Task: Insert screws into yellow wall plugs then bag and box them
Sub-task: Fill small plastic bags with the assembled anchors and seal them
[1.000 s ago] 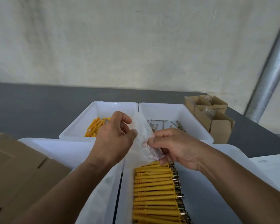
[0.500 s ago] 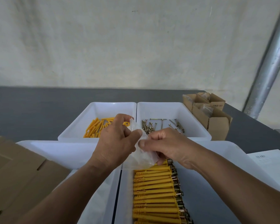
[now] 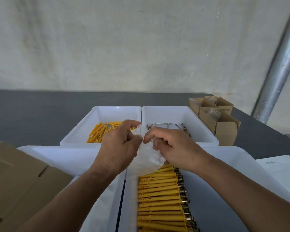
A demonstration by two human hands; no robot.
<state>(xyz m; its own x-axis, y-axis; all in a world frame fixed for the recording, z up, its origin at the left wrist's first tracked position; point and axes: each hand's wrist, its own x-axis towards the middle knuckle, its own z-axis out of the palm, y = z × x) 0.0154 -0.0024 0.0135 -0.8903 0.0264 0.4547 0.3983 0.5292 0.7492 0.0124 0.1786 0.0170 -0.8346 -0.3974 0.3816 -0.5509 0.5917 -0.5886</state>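
Head view is showing the left hand [image 3: 117,148] and right hand [image 3: 174,146] pinching a clear bag [image 3: 147,159] at its mouth, fingers curling, above the near tub [image 3: 251,158] where the assembled plugs [image 3: 159,198] are lying in a row. Behind, touching edge to edge, the left tub [image 3: 117,107] is holding loose plugs [image 3: 100,131] and the right tub [image 3: 199,118] is holding screws [image 3: 167,125]. Grey table [image 3: 32,114] is lying bare to the far left.

We see the clear bag [image 3: 146,159] crumpled at frame centre, screw-fitted yellow plugs [image 3: 159,198] in a neat row below it, loose plugs [image 3: 99,133] and loose screws [image 3: 164,123] just above.
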